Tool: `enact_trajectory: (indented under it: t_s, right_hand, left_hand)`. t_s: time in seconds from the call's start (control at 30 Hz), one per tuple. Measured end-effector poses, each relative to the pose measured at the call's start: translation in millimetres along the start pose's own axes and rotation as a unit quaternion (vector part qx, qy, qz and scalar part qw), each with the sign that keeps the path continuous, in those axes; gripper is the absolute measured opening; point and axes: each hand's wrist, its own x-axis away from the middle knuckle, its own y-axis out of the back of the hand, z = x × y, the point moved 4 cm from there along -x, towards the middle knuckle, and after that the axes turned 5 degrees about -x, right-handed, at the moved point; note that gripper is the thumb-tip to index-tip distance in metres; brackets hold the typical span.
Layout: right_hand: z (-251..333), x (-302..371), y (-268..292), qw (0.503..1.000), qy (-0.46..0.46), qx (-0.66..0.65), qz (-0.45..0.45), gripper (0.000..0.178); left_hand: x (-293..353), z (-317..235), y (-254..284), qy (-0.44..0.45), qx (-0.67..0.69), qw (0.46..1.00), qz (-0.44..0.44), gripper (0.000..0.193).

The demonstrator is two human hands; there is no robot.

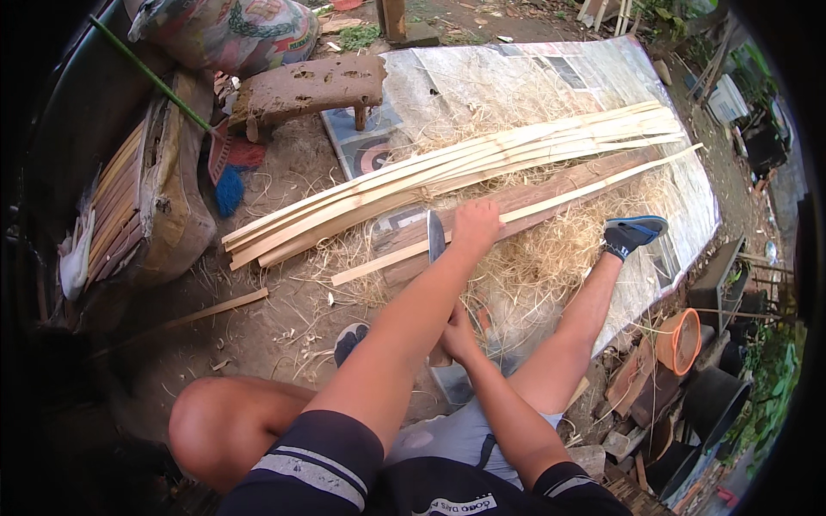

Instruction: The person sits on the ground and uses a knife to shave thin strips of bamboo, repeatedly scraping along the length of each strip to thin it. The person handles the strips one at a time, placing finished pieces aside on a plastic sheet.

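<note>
"What does that strip (559,197) look like from your side?"

"Long, slim and creamy pale. It lies slantwise over a dark brown board (594,171), both ends running out past the hand on it."

"And the hands?"

"The left hand (476,225) is wrapped over the strip, knuckles up. The right hand (459,335) is tucked partly behind the left forearm, curled round the wooden handle of a knife (436,234). The blade shows beside the left wrist; I can't tell whether it touches the strip."

"Plenty of others like it."

"Yes, a bundle of pale strips (456,168) just beyond, with faint darker bands across them."

"What's all that underneath?"

"A printed, whitish sheet (619,77) spread on bare dirt, littered with curly, straw-coloured shavings (551,258)."

"Cluttered yard."

"A worn, low bench (310,86) past the bundle, a stuffed sack (232,34) behind it, a blue-bristled broom (229,191) near the bench. Over on the right, an orange bucket (678,341) among dark pots and wood."
</note>
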Motion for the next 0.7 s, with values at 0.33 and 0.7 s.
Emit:
enact_trajectory:
  t_s: [0.33, 0.7]
  right_hand:
    - [-22.6, 4.8, 22.4, 0.967, 0.03, 0.22, 0.123, 0.076]
    - [-2.6, -25.4, 39.1, 0.98, -0.047, 0.184, 0.06, 0.062]
  left_hand:
    - [-48.0, -34.9, 9.8, 0.096, 0.215, 0.938, 0.255, 0.042]
    - [-35.6, -14.6, -2.9, 0.111, 0.236, 0.954, 0.148, 0.044]
